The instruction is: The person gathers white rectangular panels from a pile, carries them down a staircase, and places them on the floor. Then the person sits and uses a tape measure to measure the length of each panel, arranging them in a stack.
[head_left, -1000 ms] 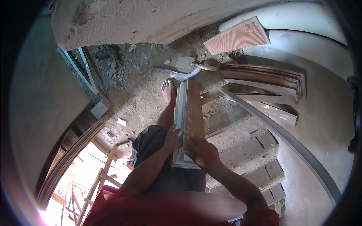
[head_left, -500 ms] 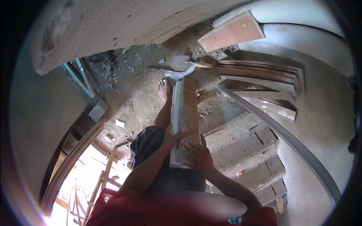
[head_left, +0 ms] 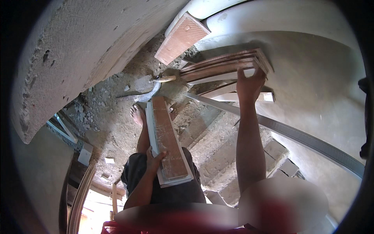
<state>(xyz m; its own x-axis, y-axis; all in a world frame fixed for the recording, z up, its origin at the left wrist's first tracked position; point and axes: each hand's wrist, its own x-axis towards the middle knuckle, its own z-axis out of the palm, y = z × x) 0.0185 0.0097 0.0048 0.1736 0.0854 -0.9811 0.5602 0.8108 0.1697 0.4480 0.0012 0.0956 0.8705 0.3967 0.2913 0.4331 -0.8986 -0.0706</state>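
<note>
- Firstly, left hand [head_left: 155, 160]: grasping the lap strips [head_left: 166, 136], thumb over the brown face, fingers at the left edge.
- Lap strips: several long, flat pieces, brown face uppermost, white edges below; laid lengthwise over dark trousers [head_left: 134, 171], far end near a bare foot [head_left: 136, 114]. Likely hazard: a sideways slide, caused by a one-handed hold on an uneven lap.
- Grey metal bar [head_left: 300, 135]: aslant, passing behind the right forearm [head_left: 251, 144]. Likely hazard: a knock, should the arm swing low.
- Right hand [head_left: 250, 86]: outstretched, at the right-hand end of the wall-side strips [head_left: 216, 67]; fingertips partly hidden, so whether it grips firmly cannot be told.
- Wall-side strips: brown and white, set close together beside the wall [head_left: 311, 82]. Likely hazard: chipped corners or toppling neighbours, if one piece drags against the rest.
- Trowel [head_left: 145, 83]: wooden-handled, on the dusty floor [head_left: 117, 136], beside a curved metal piece [head_left: 150, 94].
- Large tile [head_left: 182, 39]: reddish-brown, textured, propped near white pipes [head_left: 241, 19].
</note>
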